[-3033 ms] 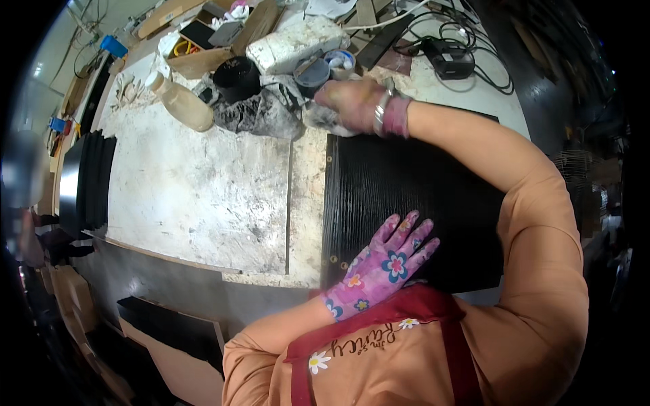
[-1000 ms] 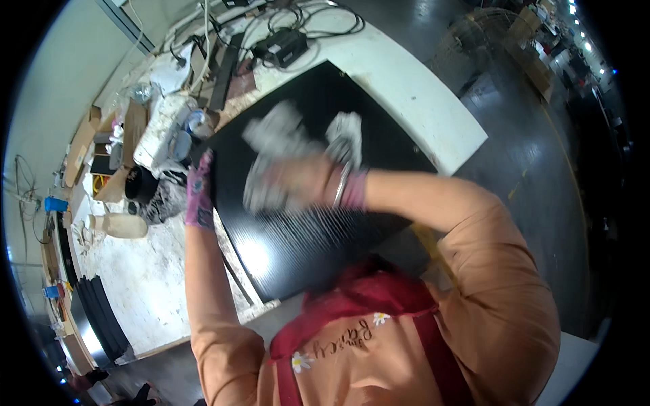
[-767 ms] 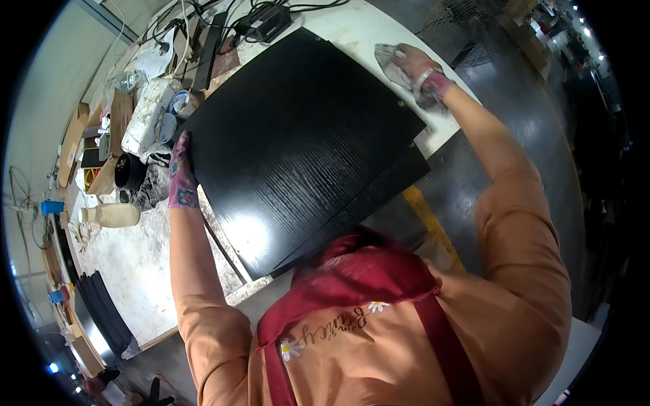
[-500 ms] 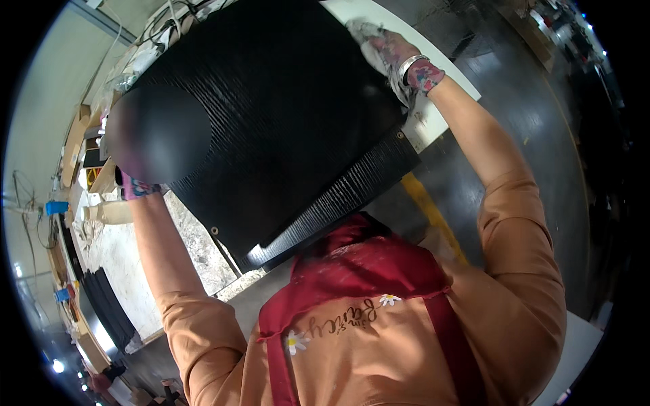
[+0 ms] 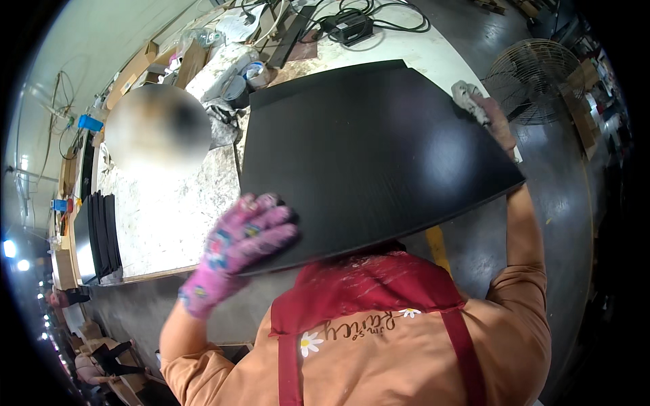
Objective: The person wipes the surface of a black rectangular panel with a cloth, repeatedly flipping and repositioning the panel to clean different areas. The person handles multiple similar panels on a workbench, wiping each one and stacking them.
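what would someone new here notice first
A large glossy black panel fills the middle, with the left hand in a pink floral glove at its near left corner. At its right edge, the right hand holds a grey rag. Beyond, at upper right, stands a round wire-caged fan.

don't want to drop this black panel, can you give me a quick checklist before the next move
1. Left hand on the black panel: ok, it is at the near left corner.
2. Right hand free: not ok, it holds a grey cloth by the right edge.
3. Right hand's grip on the panel: cannot tell, the contact is not clear.
4. Near edge over the table: not ok, floor shows beside it.
5. Panel clear of the black power adapter: ok, a gap shows between them.
6. Underside of the panel clear: cannot tell, it is hidden.
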`<control>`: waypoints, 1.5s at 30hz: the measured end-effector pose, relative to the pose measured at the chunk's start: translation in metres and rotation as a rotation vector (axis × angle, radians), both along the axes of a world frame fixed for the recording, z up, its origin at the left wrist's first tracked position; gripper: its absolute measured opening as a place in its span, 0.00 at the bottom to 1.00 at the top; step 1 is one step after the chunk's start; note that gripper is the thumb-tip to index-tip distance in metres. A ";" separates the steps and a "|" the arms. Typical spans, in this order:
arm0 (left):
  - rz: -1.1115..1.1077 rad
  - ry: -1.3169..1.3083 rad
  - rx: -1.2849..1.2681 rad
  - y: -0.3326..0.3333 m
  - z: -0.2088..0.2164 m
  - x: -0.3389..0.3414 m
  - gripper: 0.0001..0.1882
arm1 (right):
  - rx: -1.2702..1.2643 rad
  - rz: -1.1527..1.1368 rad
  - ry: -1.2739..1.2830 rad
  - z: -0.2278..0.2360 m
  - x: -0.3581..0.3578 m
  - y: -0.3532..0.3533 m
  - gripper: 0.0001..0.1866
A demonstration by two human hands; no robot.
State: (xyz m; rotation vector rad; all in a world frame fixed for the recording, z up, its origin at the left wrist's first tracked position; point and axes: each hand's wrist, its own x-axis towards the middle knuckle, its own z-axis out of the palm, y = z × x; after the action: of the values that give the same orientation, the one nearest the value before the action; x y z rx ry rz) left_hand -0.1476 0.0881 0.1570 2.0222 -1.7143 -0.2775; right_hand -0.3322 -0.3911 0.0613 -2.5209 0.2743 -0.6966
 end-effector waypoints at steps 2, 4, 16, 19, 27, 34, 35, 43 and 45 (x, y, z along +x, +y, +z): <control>-0.051 -0.175 -0.043 0.010 -0.048 -0.012 0.28 | 0.042 -0.023 0.056 -0.027 0.006 -0.005 0.31; -0.096 -0.278 -0.042 0.016 -0.086 -0.014 0.29 | 0.081 -0.040 0.059 -0.030 0.011 0.011 0.29; 0.399 0.020 -0.155 -0.014 -0.104 0.071 0.33 | -0.352 0.229 -0.226 0.019 0.097 0.186 0.27; 0.619 0.578 -0.190 -0.035 -0.147 0.085 0.40 | -0.526 0.331 0.223 -0.009 0.128 0.251 0.24; 0.622 1.092 -0.218 -0.032 -0.168 0.094 0.42 | 0.091 0.014 0.240 -0.054 0.227 0.146 0.19; 0.663 1.239 -0.530 -0.036 -0.177 0.082 0.37 | -0.353 0.184 -0.074 -0.064 0.283 0.213 0.20; 0.633 1.274 -0.597 -0.040 -0.170 0.077 0.35 | -0.266 -0.046 0.137 -0.066 0.293 0.159 0.16; 0.754 1.196 -0.621 -0.053 -0.172 0.076 0.31 | -0.516 0.052 0.278 -0.044 0.187 0.204 0.23; 0.792 1.253 -0.631 -0.035 -0.201 0.089 0.32 | -0.362 0.562 0.153 -0.024 0.136 0.279 0.23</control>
State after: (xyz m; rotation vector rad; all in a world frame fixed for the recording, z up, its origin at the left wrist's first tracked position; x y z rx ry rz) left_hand -0.0587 0.0531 -0.0436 1.3268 -0.1481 -0.4868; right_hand -0.1967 -0.1116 0.0374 -2.7937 -0.5412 -0.3466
